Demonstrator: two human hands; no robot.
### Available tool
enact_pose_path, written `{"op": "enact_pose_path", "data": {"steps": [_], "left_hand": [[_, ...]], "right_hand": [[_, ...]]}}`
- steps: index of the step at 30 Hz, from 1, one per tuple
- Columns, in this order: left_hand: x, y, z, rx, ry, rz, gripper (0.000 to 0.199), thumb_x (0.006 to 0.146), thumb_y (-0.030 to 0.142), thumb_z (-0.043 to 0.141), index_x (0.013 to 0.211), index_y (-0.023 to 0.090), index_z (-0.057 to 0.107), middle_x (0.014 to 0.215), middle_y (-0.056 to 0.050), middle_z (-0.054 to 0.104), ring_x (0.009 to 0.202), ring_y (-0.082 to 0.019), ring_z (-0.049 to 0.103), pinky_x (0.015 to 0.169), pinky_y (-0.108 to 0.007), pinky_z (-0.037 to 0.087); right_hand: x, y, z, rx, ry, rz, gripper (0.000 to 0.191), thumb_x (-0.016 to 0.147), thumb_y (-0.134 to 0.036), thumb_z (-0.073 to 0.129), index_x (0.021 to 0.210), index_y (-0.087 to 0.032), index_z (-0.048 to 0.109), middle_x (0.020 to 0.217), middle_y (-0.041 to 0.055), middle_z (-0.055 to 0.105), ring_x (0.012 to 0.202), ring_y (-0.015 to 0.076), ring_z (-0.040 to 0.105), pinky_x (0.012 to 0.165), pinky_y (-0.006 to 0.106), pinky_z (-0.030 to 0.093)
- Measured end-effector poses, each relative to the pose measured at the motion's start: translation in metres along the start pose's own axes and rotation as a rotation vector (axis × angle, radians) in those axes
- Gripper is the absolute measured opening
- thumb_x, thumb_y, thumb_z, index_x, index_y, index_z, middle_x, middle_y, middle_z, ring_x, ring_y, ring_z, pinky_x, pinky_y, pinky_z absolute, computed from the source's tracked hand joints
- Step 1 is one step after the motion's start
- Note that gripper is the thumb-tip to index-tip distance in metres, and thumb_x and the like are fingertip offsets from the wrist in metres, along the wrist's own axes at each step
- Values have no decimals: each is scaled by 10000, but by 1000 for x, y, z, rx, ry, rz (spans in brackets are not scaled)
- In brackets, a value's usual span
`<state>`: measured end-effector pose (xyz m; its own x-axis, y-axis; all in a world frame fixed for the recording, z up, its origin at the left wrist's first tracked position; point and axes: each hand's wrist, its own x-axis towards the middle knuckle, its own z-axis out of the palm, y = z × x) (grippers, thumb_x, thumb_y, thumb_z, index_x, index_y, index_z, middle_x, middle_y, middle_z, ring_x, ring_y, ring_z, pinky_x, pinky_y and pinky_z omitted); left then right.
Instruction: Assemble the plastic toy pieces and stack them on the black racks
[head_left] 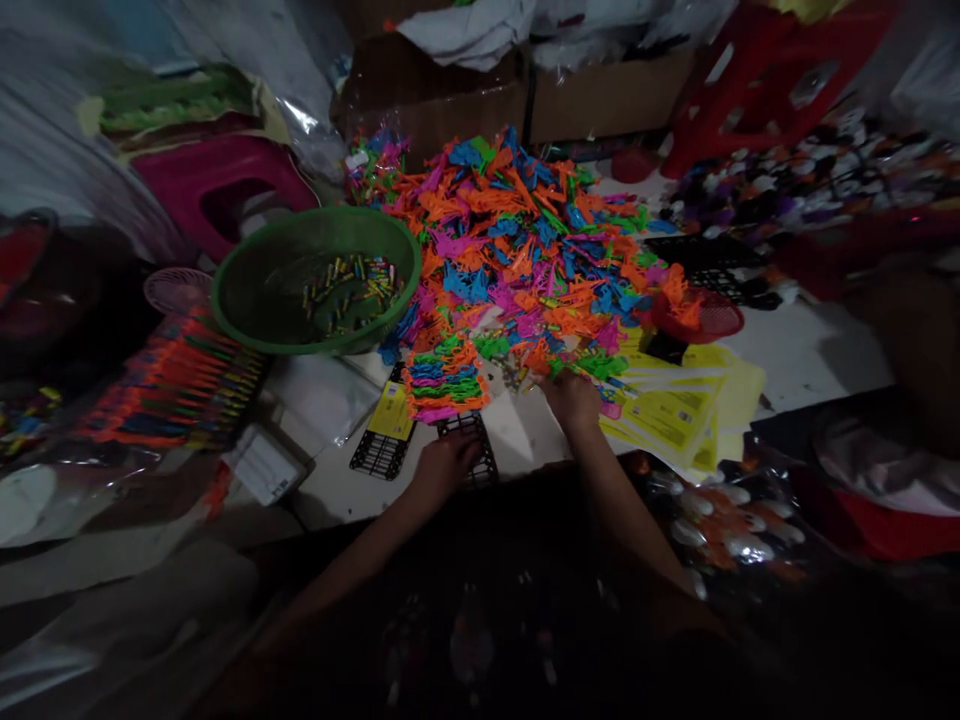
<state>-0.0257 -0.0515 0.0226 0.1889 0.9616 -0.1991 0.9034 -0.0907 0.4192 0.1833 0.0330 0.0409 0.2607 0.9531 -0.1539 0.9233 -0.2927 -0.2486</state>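
My left hand (448, 462) is at the table's near side, its fingers curled over the left edge of a black plastic grid tray (481, 455). Reaching further in, my right hand (574, 400) has its fingers pinched at small multicoloured sticks (516, 372); what lies between them is too dark to make out. Orange, blue, green and pink plastic figures (446, 378) lie stacked in a row just beyond the tray. A second black grid tray (381, 452), partly under a yellow card (393, 410), rests left of my left hand.
A big heap of coloured plastic figures (517, 230) fills the table's middle. Left of it stands a green basin (240, 335) with small sticks inside. Yellow printed cards (675, 410) and a red basket (720, 318) are on the right. Filled racks (172, 385) lie at the left.
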Motion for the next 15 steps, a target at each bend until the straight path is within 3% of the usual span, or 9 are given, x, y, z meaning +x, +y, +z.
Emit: {"op": "enact_pose_path", "data": {"steps": [3, 7, 10, 15], "left_hand": [[28, 36, 10, -19, -13, 217, 238, 842, 191, 415, 976, 157, 609, 947, -82, 640, 922, -162, 576, 832, -256, 436], [77, 70, 18, 26, 30, 129, 367, 840, 85, 330, 1180, 87, 469, 1081, -145, 570, 991, -194, 554, 853, -286, 440], [104, 83, 23, 35, 85, 45, 386, 850, 62, 266, 1191, 53, 445, 1120, -198, 535, 1020, -234, 544, 853, -339, 435], [114, 86, 29, 3, 147, 45, 347, 816, 16, 287, 1069, 32, 523, 1011, -207, 583, 973, -262, 559, 832, -388, 425]], "right_hand": [[3, 5, -3, -61, -79, 66, 457, 812, -478, 440, 965, -103, 651, 904, 184, 662, 882, 269, 622, 721, 332, 450], [-7, 21, -9, -65, -8, 84, 382, 826, -417, 420, 879, -139, 677, 842, 145, 676, 824, 236, 631, 693, 295, 438], [-15, 40, -15, -30, 78, 59, 373, 837, -426, 411, 839, -166, 678, 795, 119, 683, 754, 212, 633, 640, 271, 420], [-20, 60, -17, -34, 50, -18, 347, 828, -427, 429, 893, -177, 659, 741, 105, 681, 687, 204, 641, 579, 266, 409]]}}
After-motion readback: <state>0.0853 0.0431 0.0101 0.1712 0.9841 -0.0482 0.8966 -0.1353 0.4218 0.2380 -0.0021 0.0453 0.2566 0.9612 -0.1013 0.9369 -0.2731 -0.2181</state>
